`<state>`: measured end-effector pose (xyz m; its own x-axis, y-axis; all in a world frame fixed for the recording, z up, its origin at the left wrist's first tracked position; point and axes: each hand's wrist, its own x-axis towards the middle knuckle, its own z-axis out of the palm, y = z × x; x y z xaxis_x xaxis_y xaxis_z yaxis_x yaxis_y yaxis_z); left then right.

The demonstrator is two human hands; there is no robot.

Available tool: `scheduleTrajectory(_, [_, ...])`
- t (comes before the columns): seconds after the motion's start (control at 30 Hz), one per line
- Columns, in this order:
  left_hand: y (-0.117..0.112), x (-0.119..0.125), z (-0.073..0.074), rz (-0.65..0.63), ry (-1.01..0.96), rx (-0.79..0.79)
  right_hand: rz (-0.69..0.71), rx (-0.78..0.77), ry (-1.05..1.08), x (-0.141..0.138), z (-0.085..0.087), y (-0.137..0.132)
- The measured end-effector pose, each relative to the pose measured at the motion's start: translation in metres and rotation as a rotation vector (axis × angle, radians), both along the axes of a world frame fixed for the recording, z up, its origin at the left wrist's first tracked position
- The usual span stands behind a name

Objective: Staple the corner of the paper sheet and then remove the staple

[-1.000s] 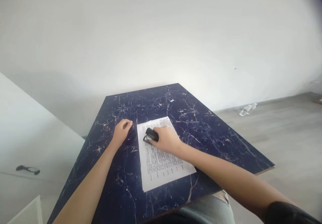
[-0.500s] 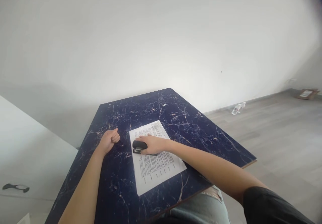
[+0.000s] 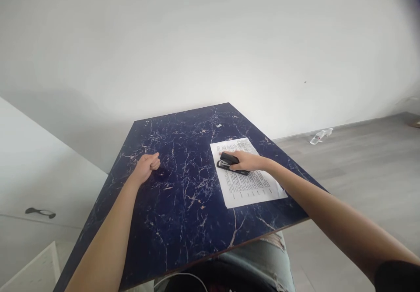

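My right hand (image 3: pixel 245 160) grips a black stapler (image 3: pixel 226 164) with its fingers around the top and rear part. The stapler lies over printed paper (image 3: pixel 239 193) on the right side of the table, its jaw end pointing left. Whether the paper is one sheet or several I cannot tell. Over the table's left part is my left hand (image 3: pixel 148 168), curled into a loose fist with nothing showing in it and well apart from the paper.
The dark blue marble-patterned table (image 3: pixel 193 222) stands against a white wall (image 3: pixel 197 42). Toward its far edge lies a small pale scrap (image 3: pixel 219 125). Clear plastic bottles (image 3: pixel 320 136) lie on the grey floor (image 3: pixel 367 169) to the right. A white cabinet front with a dark handle (image 3: pixel 40 213) is at left.
The paper and the stapler have slid right across the table together with my right hand. My left hand stays curled in nearly the same place. The view has shifted slightly.
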<state>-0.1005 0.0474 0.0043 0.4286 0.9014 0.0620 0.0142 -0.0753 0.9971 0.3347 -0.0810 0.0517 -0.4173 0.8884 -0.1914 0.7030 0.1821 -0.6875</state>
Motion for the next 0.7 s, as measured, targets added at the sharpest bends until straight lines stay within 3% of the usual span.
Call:
scheduleTrajectory(0.47, [-0.001, 0.004, 0.001, -0.024, 0.041, 0.05, -0.042, 0.0, 0.028, -0.002, -0.01, 0.0])
scheduleTrajectory(0.57, [-0.001, 0.007, 0.001, -0.033, 0.074, 0.074, -0.035, 0.017, 0.05, -0.025, -0.012, 0.007])
scheduleTrajectory(0.7, [-0.004, 0.01, 0.002, -0.019, 0.115, 0.078, 0.034, 0.063, 0.115, -0.088, -0.015, 0.019])
